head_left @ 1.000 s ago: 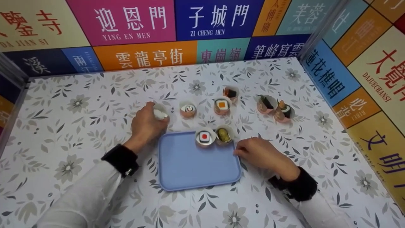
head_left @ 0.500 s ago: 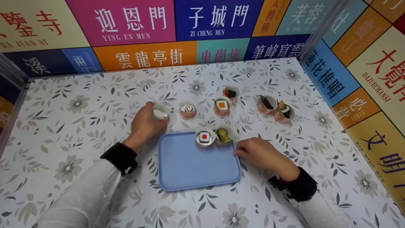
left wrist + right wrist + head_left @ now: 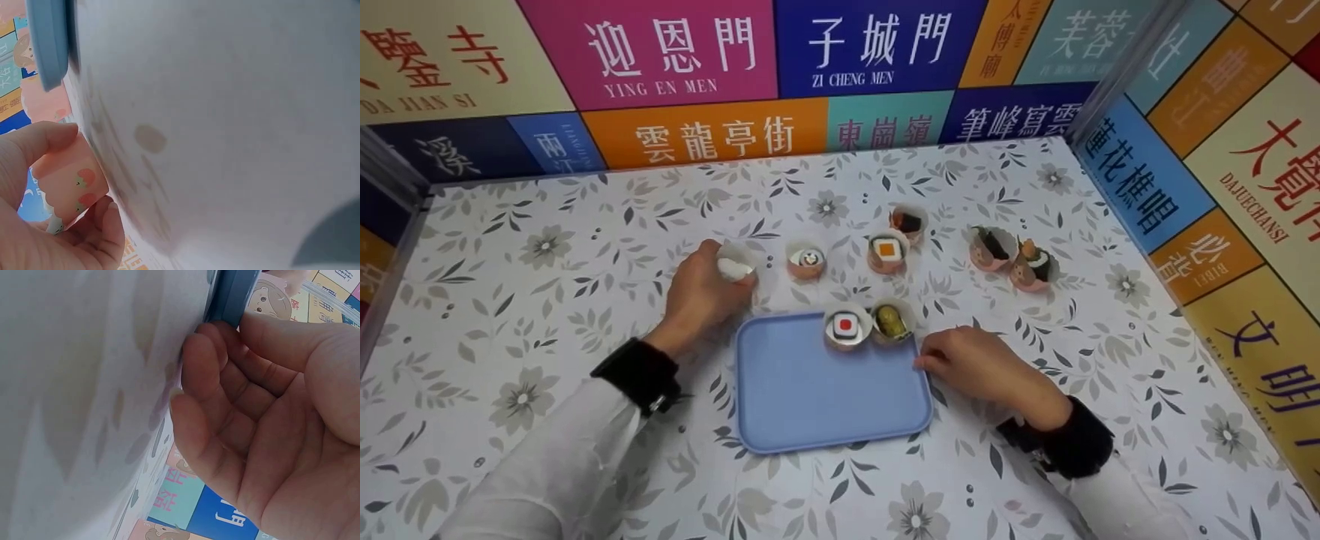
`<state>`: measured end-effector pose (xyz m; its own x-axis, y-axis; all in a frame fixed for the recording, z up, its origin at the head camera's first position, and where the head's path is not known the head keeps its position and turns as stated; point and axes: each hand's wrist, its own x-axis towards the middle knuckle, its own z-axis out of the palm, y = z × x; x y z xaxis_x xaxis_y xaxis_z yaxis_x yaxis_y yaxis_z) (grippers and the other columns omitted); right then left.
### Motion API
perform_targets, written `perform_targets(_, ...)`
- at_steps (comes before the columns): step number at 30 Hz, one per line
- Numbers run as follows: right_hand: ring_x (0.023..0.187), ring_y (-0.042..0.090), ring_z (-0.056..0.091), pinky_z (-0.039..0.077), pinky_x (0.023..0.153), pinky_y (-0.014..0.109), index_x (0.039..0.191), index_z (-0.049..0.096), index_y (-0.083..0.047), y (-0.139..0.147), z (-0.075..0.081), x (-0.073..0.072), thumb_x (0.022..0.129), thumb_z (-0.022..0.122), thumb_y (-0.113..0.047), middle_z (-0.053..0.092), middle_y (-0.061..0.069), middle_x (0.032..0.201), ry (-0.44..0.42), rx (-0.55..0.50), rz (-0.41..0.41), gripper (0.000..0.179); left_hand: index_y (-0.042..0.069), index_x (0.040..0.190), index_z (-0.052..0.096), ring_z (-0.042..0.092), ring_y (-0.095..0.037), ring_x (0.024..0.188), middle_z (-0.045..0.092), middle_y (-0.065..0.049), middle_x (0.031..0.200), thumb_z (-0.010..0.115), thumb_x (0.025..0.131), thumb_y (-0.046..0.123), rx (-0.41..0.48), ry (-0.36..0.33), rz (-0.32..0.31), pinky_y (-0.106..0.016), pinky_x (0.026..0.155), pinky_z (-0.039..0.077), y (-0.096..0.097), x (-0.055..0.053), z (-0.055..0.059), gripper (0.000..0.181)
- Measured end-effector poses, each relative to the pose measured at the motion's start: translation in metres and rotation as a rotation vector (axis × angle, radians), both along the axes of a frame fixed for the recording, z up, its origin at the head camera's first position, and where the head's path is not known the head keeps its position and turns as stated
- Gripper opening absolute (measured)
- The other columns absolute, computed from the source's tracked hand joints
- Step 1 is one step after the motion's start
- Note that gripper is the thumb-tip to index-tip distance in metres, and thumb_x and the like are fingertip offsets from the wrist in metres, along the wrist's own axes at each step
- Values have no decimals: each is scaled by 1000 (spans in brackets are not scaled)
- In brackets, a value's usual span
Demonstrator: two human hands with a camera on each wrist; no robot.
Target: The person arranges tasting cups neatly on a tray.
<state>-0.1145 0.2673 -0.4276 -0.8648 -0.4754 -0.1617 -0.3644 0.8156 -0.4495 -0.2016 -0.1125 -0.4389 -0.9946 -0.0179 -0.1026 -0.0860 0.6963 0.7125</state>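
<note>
Two hands (image 3: 701,294): cup (image 3: 70,179) in left (image 3: 701,294), tray (image 3: 817,397) in right (image 3: 986,366)

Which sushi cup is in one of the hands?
The leftmost cup in the head view, with white contents: the left hand holds it. The two cups at the far edge of the tray and five on the tablecloth are untouched.

Tray (image 3: 832,397), frame centre: plain blue. Tablecloth (image 3: 585,217): white, grey floral. Cup (image 3: 70,174), left-wrist view, lower left: pink, probably strawberry print.
</note>
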Motion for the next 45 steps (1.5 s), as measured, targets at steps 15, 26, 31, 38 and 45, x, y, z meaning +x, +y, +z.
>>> perform_targets(15, 63, 10, 52, 47, 64, 35, 81, 69, -17, 1, 2, -1, 99, 72, -24, 60, -8, 72, -14, 9, -2, 20, -4, 142, 50, 64, -35, 112, 66, -23, 127, 84, 84, 25, 21, 55, -97, -47, 95, 52, 12, 27, 25, 74)
perform_targets(26, 65, 9, 55, 49, 66, 35, 83, 72, -16, 2, 1, -1, 99, 73, -24, 63, -9, 73, -18, 2, 1, 18, -5, 131, 58, 67, -35, 107, 69, -21, 117, 86, 81, 15, 44, 86, -208, -45, 93, 54, 35, 50, 25, 60)
perform_targets(31, 66, 9, 55, 48, 66, 35, 82, 71, -17, 2, 1, 0, 99, 73, -24, 63, -9, 74, -3, -4, 4, 18, -2, 123, 61, 66, -31, 100, 68, -16, 109, 86, 80, 12, 36, 112, -271, -45, 89, 54, 43, 58, 22, 52)
perform_targets(38, 65, 9, 54, 48, 66, 35, 83, 71, -18, 1, 2, 0, 99, 73, -25, 63, -9, 74, 11, 8, 16, 18, -2, 120, 62, 66, -29, 96, 68, -12, 104, 87, 78, 10, 41, 109, -318, -43, 87, 55, 51, 64, 17, 50)
perform_targets(45, 67, 10, 57, 50, 67, 36, 84, 73, -17, 1, 1, 0, 99, 73, -24, 66, -8, 76, 12, 8, 14, 16, 0, 117, 64, 66, -29, 96, 68, -11, 102, 88, 79, 10, 18, 102, -336, -44, 86, 54, 57, 67, 13, 47)
